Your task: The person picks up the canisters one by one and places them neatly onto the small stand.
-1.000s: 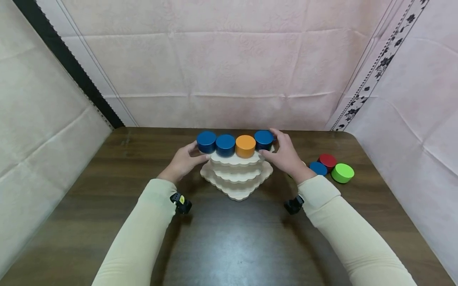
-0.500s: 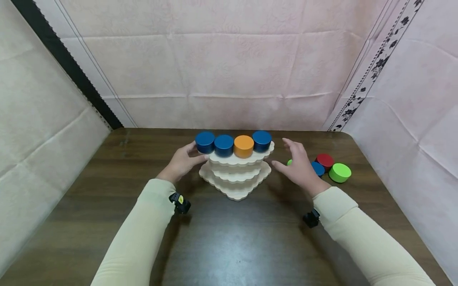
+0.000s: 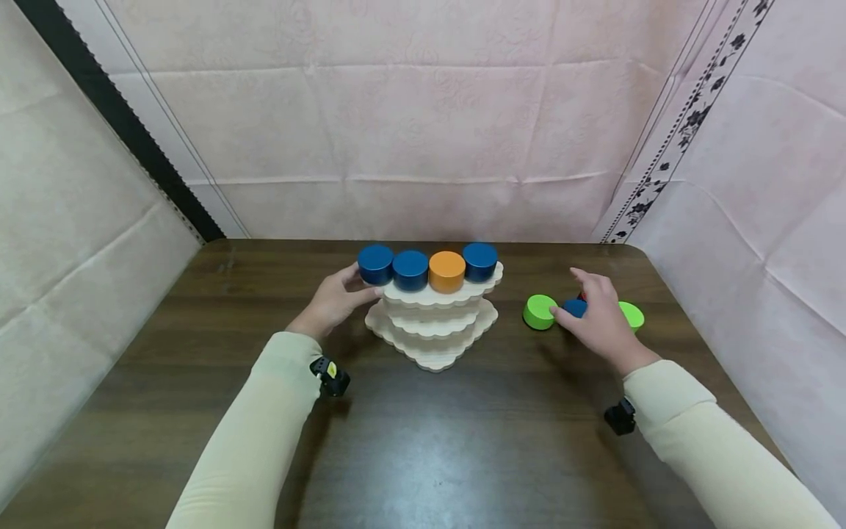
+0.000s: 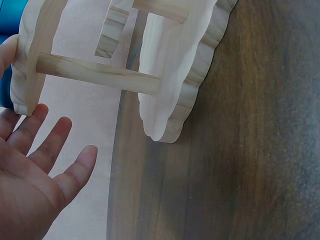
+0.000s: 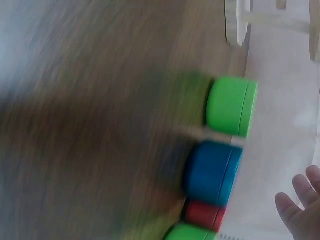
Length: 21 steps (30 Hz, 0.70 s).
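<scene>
No writing or brand can be read on any of the things. The left hand (image 3: 333, 300) has its fingers (image 4: 60, 132) straight and slightly spread, the thumb touching the top tier of the wooden stand (image 3: 432, 323) at mid-table (image 3: 423, 441). Three blue pucks (image 3: 410, 269) and an orange puck (image 3: 446, 270) sit in a row on that tier. The right hand (image 3: 598, 317) hovers with relaxed, spread fingers over the blue puck (image 5: 214, 172) lying between two green pucks (image 3: 539, 311) beside a red puck (image 5: 206, 215), right of the stand.
</scene>
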Available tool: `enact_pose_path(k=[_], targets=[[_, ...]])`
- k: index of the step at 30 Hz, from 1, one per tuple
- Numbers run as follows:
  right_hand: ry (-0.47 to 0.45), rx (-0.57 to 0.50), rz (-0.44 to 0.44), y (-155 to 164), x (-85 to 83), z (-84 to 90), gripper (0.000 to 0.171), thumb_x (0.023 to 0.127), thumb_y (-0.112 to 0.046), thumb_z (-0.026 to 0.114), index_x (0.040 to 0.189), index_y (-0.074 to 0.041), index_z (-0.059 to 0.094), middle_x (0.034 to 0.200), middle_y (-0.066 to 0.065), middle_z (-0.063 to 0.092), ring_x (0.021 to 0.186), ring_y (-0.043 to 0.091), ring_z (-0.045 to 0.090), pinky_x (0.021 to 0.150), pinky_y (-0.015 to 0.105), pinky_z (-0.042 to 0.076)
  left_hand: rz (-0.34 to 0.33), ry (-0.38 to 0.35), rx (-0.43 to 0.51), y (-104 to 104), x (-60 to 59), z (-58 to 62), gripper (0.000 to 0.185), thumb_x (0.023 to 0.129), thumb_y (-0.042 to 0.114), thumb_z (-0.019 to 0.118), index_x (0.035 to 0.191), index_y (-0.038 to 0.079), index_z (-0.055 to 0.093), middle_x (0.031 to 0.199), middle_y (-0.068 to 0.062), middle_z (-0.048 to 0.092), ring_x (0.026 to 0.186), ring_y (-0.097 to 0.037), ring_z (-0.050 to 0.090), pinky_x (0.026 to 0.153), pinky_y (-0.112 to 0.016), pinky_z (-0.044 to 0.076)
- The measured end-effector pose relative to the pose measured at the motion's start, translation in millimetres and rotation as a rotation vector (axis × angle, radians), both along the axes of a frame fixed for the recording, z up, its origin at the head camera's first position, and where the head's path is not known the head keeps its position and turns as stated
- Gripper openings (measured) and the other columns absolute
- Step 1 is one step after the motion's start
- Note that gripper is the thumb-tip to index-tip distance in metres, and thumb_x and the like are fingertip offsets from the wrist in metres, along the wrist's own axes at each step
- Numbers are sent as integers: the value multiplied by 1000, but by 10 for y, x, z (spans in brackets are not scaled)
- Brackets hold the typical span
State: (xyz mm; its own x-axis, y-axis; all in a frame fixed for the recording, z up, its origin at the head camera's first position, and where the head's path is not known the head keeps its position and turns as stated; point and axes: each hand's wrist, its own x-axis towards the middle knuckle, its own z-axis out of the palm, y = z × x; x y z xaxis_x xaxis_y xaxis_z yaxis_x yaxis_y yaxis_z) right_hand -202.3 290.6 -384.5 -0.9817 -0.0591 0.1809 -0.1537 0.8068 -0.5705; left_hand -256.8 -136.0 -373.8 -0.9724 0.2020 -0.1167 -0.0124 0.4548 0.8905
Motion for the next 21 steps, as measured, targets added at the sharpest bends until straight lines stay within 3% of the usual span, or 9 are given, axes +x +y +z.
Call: enact_pose_path(k=[7,21], targets=[[5,56,-94,247,46,-52,79,90,-34,66,149,2,27,144,33,27,129,49,26,96,69,36,1,-7,4,0,-1,-4,79,89,38,69,154,23,27,147,-9,45,136,-29,40,109,-58,30],[-79,78,-253,570,57,-189,81,90,-37,63,148,5,25,141,37,22,127,55,21,94,70,36,0,-21,0,-6,-16,-16,80,88,41,69,154,26,26,148,-7,44,136,-29,39,109,-59,29]])
